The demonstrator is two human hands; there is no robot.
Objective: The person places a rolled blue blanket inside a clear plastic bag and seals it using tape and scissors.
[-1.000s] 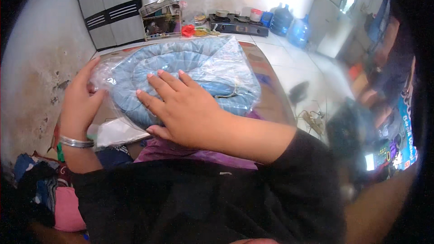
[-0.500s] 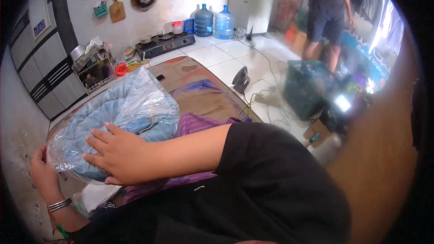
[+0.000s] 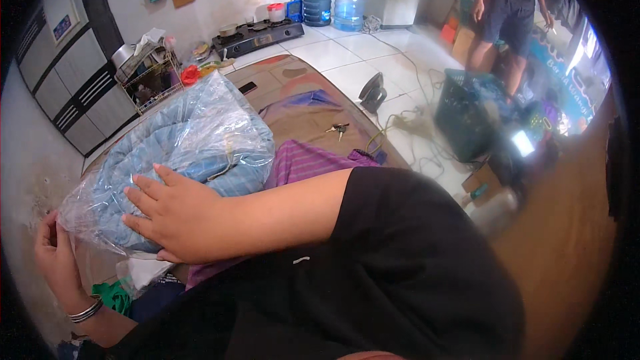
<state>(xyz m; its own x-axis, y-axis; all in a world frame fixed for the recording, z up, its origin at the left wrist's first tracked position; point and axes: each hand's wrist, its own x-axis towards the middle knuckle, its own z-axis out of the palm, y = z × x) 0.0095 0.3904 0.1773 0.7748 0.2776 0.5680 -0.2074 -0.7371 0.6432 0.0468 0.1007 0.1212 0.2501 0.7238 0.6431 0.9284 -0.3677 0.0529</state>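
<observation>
With my left hand (image 3: 57,257) I pinch the left end of a clear plastic bag (image 3: 227,123); my right hand (image 3: 180,217) lies flat and open on it, fingers spread. The bag, with blue padded bedding (image 3: 130,153) folded inside, rests on the mat (image 3: 275,80), beside a purple striped cloth (image 3: 303,163). 2 water jugs (image 3: 317,4) stand beyond.

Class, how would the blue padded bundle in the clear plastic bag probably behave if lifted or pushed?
The blue padded bundle would probably squash, as its folds look thick and soft. The clear plastic bag beneath the right hand may be slippery: its surface shines. Near the left hand the bag looks thin and wrinkled, so it is likely floppy there.
</observation>
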